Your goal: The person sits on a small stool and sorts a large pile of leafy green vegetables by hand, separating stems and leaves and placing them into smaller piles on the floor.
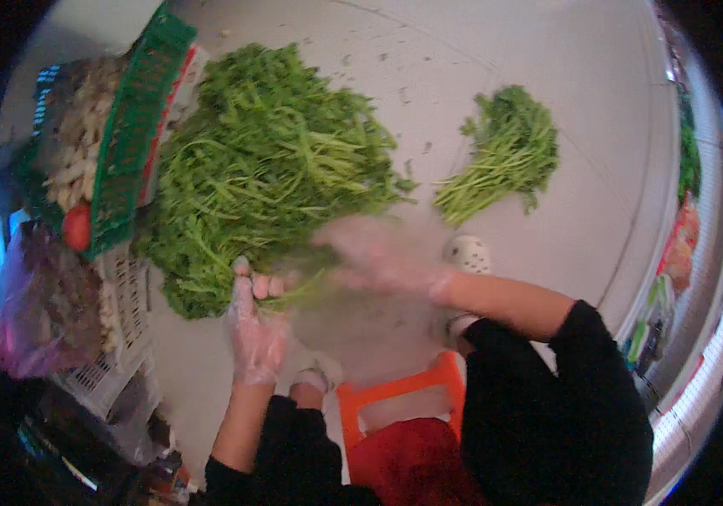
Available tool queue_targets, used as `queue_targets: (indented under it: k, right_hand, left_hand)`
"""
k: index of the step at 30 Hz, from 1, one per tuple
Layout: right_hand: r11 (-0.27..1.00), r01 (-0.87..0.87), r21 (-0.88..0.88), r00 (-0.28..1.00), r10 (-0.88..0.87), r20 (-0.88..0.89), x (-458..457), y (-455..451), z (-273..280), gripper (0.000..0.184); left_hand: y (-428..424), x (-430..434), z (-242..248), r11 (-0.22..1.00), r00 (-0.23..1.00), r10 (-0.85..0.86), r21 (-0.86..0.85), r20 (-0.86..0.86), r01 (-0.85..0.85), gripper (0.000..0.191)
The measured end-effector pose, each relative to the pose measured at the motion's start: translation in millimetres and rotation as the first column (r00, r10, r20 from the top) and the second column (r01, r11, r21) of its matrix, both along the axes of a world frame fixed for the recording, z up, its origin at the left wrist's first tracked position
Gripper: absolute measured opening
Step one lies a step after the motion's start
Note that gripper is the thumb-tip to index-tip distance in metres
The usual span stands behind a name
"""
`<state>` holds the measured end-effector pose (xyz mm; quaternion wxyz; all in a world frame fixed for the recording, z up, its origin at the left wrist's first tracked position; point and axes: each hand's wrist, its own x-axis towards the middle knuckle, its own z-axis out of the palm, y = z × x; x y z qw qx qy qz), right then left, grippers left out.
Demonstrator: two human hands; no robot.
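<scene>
A large heap of leafy green herbs with thin stems [273, 152] lies on the light floor. At its near edge my left hand [259, 322], in a clear plastic glove, has its fingers curled around a few green stems [301, 292]. My right hand [386, 256], also gloved, is blurred by motion just to the right of those stems; whether it holds anything cannot be made out. A smaller bunch of the same kind of greens [507, 152] lies apart on the floor to the right, its stems pointing down and left.
Left of the heap stands a green plastic crate [140, 126], with pale root-like produce [86, 126] and a red tomato-like item [77, 226] beside it. Nearer are a purple plastic bag [39, 316] and a white crate [127, 310]. An orange stool [399, 389] is below me; shelves with packaged produce [680, 246] line the right.
</scene>
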<state>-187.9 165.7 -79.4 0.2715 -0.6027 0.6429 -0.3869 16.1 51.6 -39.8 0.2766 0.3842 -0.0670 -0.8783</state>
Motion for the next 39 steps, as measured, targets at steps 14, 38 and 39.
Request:
queue_targets:
  k: [14,38,39]
  right_hand:
    - [0.953,0.117,0.279,0.958,-0.182,0.22,15.4,42.8,29.4,0.023]
    - [0.706,0.429,0.564,-0.322,-0.464,0.825,-164.2,178.7,105.2,0.099]
    - [0.773,0.418,0.478,-0.31,-0.373,0.875,-157.3,180.7,128.0,0.103]
  left_hand:
    - [43.4,-24.2,18.0,0.553,0.585,-0.621,-0.237,0.521,0.798,0.061]
    - [-31.5,56.8,119.6,0.688,0.786,-0.407,-0.409,0.466,0.599,0.079]
    - [-36.5,68.2,144.2,0.711,0.801,-0.352,-0.418,0.484,0.565,0.079]
